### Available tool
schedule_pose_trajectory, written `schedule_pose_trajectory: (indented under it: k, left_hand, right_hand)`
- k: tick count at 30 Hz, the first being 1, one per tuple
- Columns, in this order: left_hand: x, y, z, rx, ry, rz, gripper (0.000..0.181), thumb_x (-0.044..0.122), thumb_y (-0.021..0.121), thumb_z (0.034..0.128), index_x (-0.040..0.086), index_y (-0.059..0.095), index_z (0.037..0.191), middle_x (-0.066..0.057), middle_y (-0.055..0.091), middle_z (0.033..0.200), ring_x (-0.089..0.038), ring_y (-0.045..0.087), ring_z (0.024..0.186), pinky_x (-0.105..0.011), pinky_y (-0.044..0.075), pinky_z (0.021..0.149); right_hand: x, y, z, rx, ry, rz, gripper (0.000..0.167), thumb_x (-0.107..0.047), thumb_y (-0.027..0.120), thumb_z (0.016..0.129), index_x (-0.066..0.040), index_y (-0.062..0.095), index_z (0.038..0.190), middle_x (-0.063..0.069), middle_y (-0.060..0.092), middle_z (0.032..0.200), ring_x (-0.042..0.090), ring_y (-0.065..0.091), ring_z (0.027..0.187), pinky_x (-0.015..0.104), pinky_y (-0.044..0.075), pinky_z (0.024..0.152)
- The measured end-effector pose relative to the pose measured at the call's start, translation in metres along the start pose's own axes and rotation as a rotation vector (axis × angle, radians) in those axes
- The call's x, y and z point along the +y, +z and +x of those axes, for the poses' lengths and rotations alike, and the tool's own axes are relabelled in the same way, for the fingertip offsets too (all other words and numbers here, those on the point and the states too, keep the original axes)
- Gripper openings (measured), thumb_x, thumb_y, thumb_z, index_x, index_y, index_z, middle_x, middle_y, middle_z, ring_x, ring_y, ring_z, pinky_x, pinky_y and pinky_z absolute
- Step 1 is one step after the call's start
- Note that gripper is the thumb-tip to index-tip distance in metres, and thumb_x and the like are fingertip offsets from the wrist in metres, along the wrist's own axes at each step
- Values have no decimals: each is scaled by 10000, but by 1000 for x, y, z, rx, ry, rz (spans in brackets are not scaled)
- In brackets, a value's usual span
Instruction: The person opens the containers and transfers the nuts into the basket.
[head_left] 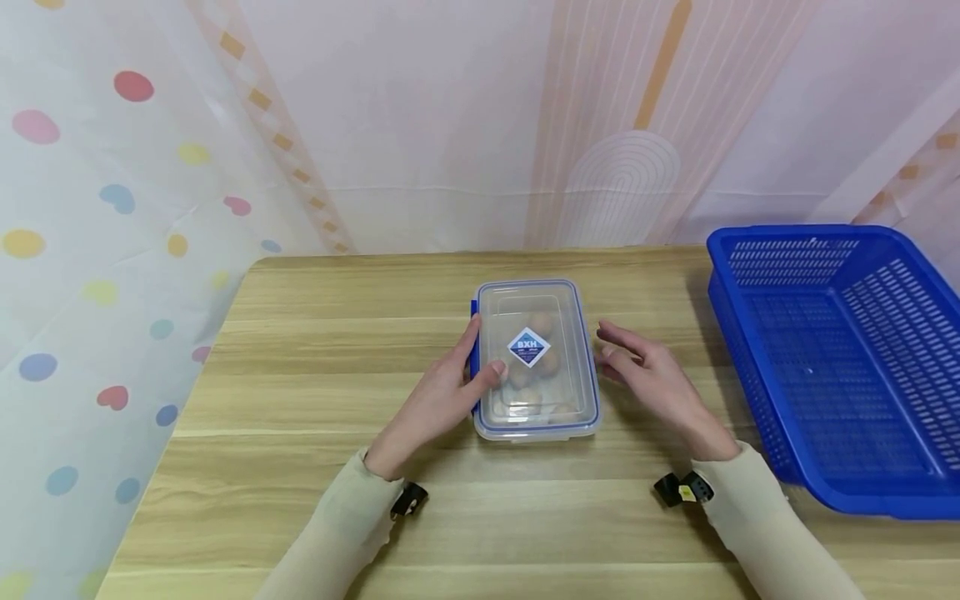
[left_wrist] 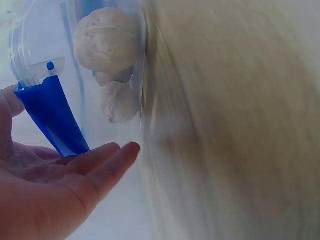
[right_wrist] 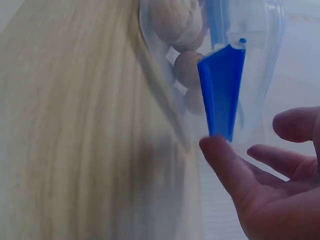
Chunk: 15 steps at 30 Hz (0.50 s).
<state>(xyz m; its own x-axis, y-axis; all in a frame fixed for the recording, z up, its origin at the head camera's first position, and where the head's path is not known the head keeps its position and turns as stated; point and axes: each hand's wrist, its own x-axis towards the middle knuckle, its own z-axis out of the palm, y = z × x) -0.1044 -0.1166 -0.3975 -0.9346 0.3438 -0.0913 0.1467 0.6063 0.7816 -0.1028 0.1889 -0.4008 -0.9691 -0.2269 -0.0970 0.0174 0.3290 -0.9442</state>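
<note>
A clear plastic food container [head_left: 562, 317] with a blue-rimmed lid lies flat on the wooden table. Several round, brown, wrinkled things that look like walnuts [left_wrist: 107, 40] show through its walls. My left hand [head_left: 442, 392] is at its left side, thumb on the lid, straight fingers along the side by a blue latch [left_wrist: 52, 115] that angles outward. On the opposite side, my right hand [head_left: 652, 375] has its fingers loosely bent and grips nothing. One right fingertip is at the lower end of another blue latch [right_wrist: 222, 92], also angled out; contact is unclear.
A blue plastic basket [head_left: 757, 408] with slotted walls stands to the right of my right hand. Wood-grain tabletop [head_left: 300, 375] extends left of the container. A patterned cloth [head_left: 450, 125] hangs behind the table.
</note>
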Motion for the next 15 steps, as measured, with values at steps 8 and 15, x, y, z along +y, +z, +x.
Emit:
schedule_pose_trajectory:
  k: [8, 15]
  left_hand:
    - [-6, -2, -2, 45, -8, -231, 736, 245, 538, 1078, 121, 127, 1676, -214, 414, 1598, -321, 505, 1405, -428, 458, 1110]
    - [-12, -6, -2, 87, 24, -316, 677, 90, 531, 1058, 27, 201, 1645, -228, 483, 1539, -314, 584, 1327, -354, 521, 1036]
  right_hand:
    - [-9, 13, -4, 101, -136, -220, 514, -258, 524, 1102, -10, 460, 1547, 178, 477, 1558, 353, 547, 1357, 498, 470, 1093]
    - [-14, 22, -3, 67, -209, -407, 578, -332, 523, 1101, -61, 393, 1595, 166, 361, 1637, 363, 395, 1473, 549, 354, 1180]
